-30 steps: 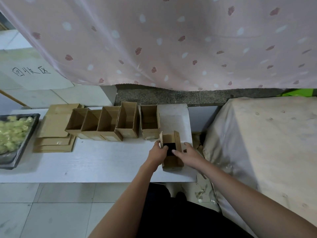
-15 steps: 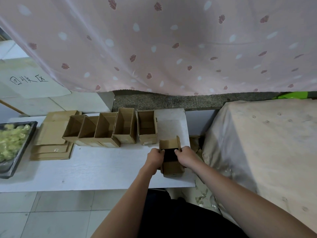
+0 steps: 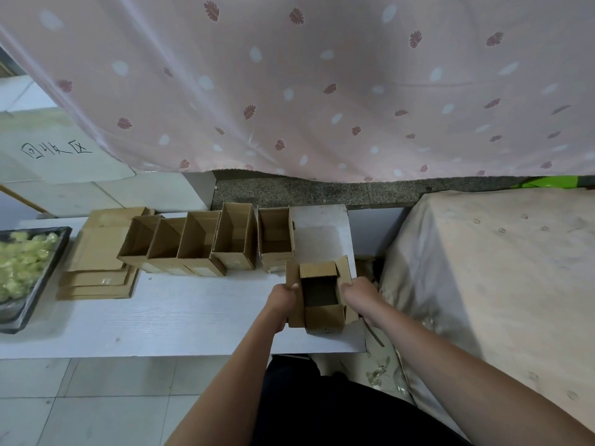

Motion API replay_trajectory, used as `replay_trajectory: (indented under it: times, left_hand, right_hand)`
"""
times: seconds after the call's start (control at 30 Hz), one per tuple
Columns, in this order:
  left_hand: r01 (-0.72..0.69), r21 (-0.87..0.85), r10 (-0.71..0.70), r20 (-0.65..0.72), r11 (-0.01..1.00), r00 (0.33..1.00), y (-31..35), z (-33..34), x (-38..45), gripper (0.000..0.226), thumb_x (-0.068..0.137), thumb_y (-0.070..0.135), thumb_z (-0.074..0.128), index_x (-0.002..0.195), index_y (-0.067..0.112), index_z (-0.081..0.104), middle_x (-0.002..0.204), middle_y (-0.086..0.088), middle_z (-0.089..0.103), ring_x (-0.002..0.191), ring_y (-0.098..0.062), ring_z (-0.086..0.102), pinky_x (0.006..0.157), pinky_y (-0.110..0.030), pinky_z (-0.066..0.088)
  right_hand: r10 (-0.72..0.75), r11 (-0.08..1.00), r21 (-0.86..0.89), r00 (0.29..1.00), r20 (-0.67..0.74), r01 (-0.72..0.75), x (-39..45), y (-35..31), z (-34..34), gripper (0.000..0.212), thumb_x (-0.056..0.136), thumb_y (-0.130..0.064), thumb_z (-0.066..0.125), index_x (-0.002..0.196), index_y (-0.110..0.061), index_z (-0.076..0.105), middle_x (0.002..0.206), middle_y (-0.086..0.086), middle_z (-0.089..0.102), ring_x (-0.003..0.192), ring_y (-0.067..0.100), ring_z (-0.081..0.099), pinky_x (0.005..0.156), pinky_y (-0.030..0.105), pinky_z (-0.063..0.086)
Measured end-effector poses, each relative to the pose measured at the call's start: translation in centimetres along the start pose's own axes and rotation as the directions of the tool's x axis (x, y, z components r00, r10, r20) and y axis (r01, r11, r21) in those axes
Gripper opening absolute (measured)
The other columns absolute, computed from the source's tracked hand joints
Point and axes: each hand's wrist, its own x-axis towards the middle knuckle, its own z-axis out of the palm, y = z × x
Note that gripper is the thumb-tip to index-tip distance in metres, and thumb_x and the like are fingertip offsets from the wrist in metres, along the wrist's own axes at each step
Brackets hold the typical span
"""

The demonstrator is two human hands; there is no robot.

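While left hand (image 3: 283, 300) and right hand (image 3: 359, 296) grip one box (image 3: 323, 318), five cartons (image 3: 199, 243) behind

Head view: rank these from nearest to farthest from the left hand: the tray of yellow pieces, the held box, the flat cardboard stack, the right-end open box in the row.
1. The held box: the left hand grips its left side.
2. The right-end open box: just behind the hand.
3. The flat cardboard stack: well off to the left.
4. The tray: farthest left.
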Motion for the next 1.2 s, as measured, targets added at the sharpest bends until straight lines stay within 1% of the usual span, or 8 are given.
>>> replay_trajectory:
  times: [0.1, 0.33, 0.43, 0.53, 0.67, 0.8, 1.03, 1.2]
  left_hand:
    - [-0.068, -0.045, 0.068, 0.002, 0.997, 0.998, 0.0, 0.3, 0.0, 0.071, 0.1, 0.025, 0.061, 0.157, 0.023, 0.019, 0.147, -0.016, 0.046, 0.13, -0.039, 0.051, 0.098, -0.053, 0.053]
    - [-0.351, 0.578, 0.485, -0.089, 0.737, 0.87, 0.8, 0.4, -0.1, 0.083, 0.086, 0.026, 0.073, 0.154, 0.02, 0.026, 0.153, -0.012, 0.035, 0.141, -0.034, 0.031, 0.115, -0.049, 0.034]
    - [-0.289, 0.688, 0.437, -0.044, 0.665, 0.899, 1.2, 0.8, -0.2, 0.073, 0.086, 0.034, 0.067, 0.149, 0.015, 0.035, 0.144, -0.013, 0.048, 0.132, -0.033, 0.044, 0.11, -0.048, 0.039]
    - [-0.223, 0.621, 0.293, -0.011, 0.752, 0.956, 1.0, 1.2, -0.2, 0.067, 0.086, 0.044, 0.069, 0.139, 0.011, 0.043, 0.128, -0.011, 0.06, 0.112, -0.027, 0.059, 0.092, -0.039, 0.052]
    - [-0.081, 0.477, 0.125, -0.06, 0.875, 0.99, 0.1, 1.8, -0.3, 0.061, 0.093, 0.043, 0.064, 0.136, 0.006, 0.04, 0.126, -0.013, 0.06, 0.104, -0.024, 0.06, 0.079, -0.031, 0.048]
    - [-0.025, 0.338, 0.056, -0.081, 0.941, 0.995, -0.4, 1.8, 0.1, 0.057, 0.093, 0.046, 0.063, 0.13, 0.005, 0.05, 0.12, -0.014, 0.063, 0.105, -0.027, 0.063, 0.091, -0.038, 0.056]
    - [-0.04, 0.328, 0.063, -0.059, 0.944, 0.996, 0.4, 2.4, -0.4, 0.045, 0.103, 0.033, 0.05, 0.136, 0.004, 0.043, 0.129, -0.018, 0.059, 0.114, -0.031, 0.06, 0.093, -0.037, 0.051]
    - [-0.134, 0.209, 0.142, -0.023, 0.969, 0.99, 0.4, 1.1, -0.7, 0.044, 0.11, 0.029, 0.022, 0.147, 0.013, 0.037, 0.141, -0.018, 0.05, 0.125, -0.034, 0.05, 0.104, -0.046, 0.047]
  right_hand:
    - [-0.08, 0.983, -0.155, 0.991, 0.106, 0.095, -0.5, 0.0, 0.2, 0.039, 0.097, -0.035, 0.061, 0.127, -0.013, 0.052, 0.114, 0.002, 0.06, 0.097, 0.02, 0.06, 0.068, 0.025, 0.046]
    - [-0.091, 0.861, -0.489, 0.988, 0.123, 0.14, -0.3, -2.0, -0.4, 0.014, 0.1, -0.023, 0.054, 0.095, -0.01, 0.055, 0.085, 0.007, 0.057, 0.074, 0.023, 0.058, 0.054, 0.026, 0.043]
    - [-0.235, 0.796, -0.551, 0.967, 0.102, 0.251, 0.0, -3.0, -1.0, 0.017, 0.099, -0.024, 0.053, 0.103, -0.012, 0.064, 0.096, 0.008, 0.063, 0.084, 0.027, 0.061, 0.071, 0.031, 0.052]
    - [-0.366, 0.757, -0.511, 0.913, 0.183, 0.406, -0.1, -3.6, -1.2, 0.019, 0.099, -0.025, 0.055, 0.098, -0.017, 0.072, 0.096, 0.008, 0.069, 0.092, 0.03, 0.063, 0.082, 0.039, 0.055]
    - [-0.494, 0.648, -0.627, 0.865, 0.084, 0.431, 0.5, -2.9, -1.4, 0.055, 0.092, -0.036, 0.066, 0.142, -0.023, 0.049, 0.141, 0.006, 0.055, 0.128, 0.031, 0.051, 0.104, 0.045, 0.045]
    - [-0.118, 0.978, -0.185, 0.986, -0.114, 0.096, 0.9, -1.2, -1.1, 0.097, 0.08, -0.051, 0.077, 0.148, -0.006, 0.025, 0.146, 0.012, 0.046, 0.132, 0.032, 0.048, 0.098, 0.036, 0.046]
    - [-0.004, 0.997, -0.073, 0.999, -0.052, 0.0, 0.6, 0.7, 0.9, 0.086, 0.081, -0.028, 0.08, 0.151, -0.014, 0.032, 0.14, 0.009, 0.053, 0.125, 0.028, 0.054, 0.1, 0.037, 0.049]
    - [0.042, 0.973, 0.227, 0.999, 0.021, -0.046, 1.0, 0.7, -0.3, 0.042, 0.094, -0.006, 0.052, 0.134, -0.017, 0.048, 0.133, 0.01, 0.055, 0.112, 0.026, 0.055, 0.098, 0.042, 0.049]
